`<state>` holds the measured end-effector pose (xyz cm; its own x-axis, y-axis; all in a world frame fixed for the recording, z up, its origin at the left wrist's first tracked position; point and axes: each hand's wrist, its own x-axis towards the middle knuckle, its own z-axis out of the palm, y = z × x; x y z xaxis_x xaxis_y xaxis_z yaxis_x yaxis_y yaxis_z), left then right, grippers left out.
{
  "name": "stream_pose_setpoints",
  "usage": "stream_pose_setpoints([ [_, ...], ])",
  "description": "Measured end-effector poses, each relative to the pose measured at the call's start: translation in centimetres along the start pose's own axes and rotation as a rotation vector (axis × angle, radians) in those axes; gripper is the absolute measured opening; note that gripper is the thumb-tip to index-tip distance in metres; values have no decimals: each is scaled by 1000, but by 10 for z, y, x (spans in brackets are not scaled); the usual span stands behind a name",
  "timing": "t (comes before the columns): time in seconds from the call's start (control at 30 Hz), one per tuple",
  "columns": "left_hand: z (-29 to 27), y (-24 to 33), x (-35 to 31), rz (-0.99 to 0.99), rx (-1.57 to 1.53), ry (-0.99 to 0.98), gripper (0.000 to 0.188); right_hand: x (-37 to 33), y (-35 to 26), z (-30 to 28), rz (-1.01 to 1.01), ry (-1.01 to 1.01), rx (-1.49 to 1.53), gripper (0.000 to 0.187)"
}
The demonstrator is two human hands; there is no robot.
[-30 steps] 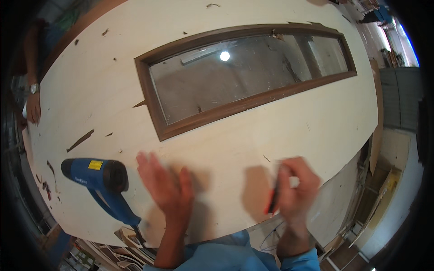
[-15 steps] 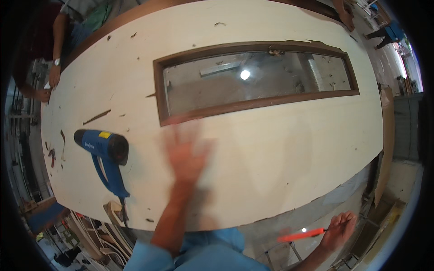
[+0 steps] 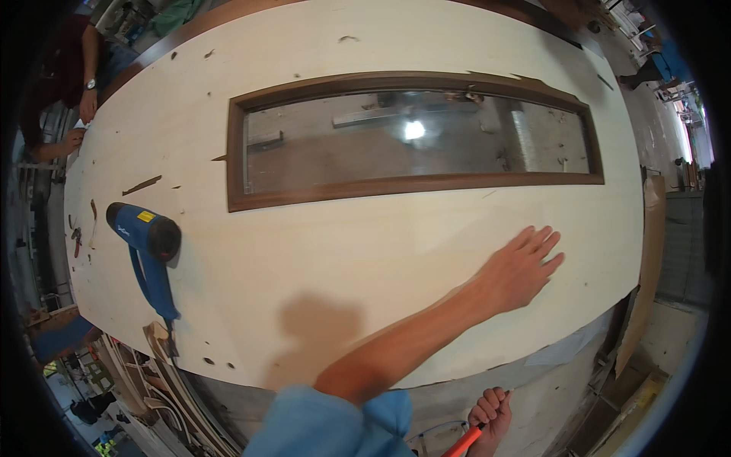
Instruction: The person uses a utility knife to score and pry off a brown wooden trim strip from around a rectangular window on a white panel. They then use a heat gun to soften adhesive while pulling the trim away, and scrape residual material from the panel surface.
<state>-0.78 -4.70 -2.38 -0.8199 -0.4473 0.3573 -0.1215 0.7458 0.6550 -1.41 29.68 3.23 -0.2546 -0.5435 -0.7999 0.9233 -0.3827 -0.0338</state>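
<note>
My left hand [image 3: 524,268] lies palm down, fingers spread, on the pale panel [image 3: 411,266], to the right and below its window. A brown frame [image 3: 419,190] surrounds the glass [image 3: 320,156], which reflects a bright lamp. Below the panel's near edge, my right hand [image 3: 491,415] is closed around a slim orange-red tool [image 3: 464,442]. A small tip shows beyond the fingers; I cannot make out the tool's exact kind. At the panel's left lies a blue heat gun [image 3: 145,228], away from both hands, its cord running off the near edge.
A brown strip [image 3: 142,185] and several dark scraps lie on the panel. A small red-handled tool [image 3: 77,242] sits near its left edge. Another person's hands [image 3: 74,139] work at the far left corner. Someone in blue [image 3: 670,61] is farther off at right. Cardboard [image 3: 651,251] stands beside the right edge.
My left hand has swept right across the panel, from below the frame's left corner. My right hand has come inward to the left with the orange-red tool. The view has shifted slightly.
</note>
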Motion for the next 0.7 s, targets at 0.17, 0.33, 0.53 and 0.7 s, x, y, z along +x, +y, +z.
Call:
stream_pose_setpoints([
  [0.17, -85, -24, -123, -703, 541, 462, 70, 4, -71, 1, -67, 149, 111, 27],
  [0.33, -73, -70, -123, -1549, 1097, 292, 73, 14, -168, 6, 24, 104, -32, 29],
  [0.53, 224, 76, 181, -311, -36, 104, 72, -4, -291, 31, -213, 40, -57, 33],
  [0.7, 273, 158, 235, -130, -222, -22, 69, -29, -362, 7, -327, 77, 21, 31],
])
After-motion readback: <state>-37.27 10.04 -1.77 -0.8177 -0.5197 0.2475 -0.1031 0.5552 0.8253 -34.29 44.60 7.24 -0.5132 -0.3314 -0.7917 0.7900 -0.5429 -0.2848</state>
